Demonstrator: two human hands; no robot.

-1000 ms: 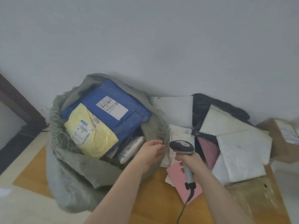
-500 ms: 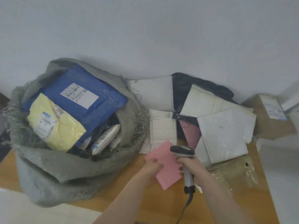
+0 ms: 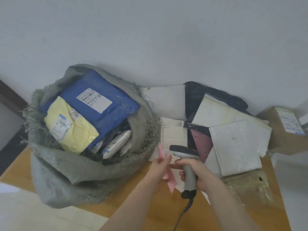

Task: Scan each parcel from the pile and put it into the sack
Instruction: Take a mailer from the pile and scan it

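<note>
Currently the left hand (image 3: 160,165) pinches a pink parcel (image 3: 169,178) edge-on; the right hand (image 3: 196,172) grips the scanner (image 3: 184,153) beside it. Next: scan, then move to the sack (image 3: 70,169) at ten o'clock.

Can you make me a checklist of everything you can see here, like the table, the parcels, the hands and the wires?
Surface: wooden table, orange-brown.
Job's things: grey sack open on the table, holding a blue parcel, a yellow parcel and small white packets. Pink parcel held edge-on. Pile of white mailers with a dark bag behind.
Clutter: cardboard box at far right; crumpled clear plastic.
Hands: left hand holds the pink parcel; right hand grips the scanner.
Cables: coiled scanner cord hangs from the handle.
Surroundings: plain pale wall; dark door frame at left.
</note>
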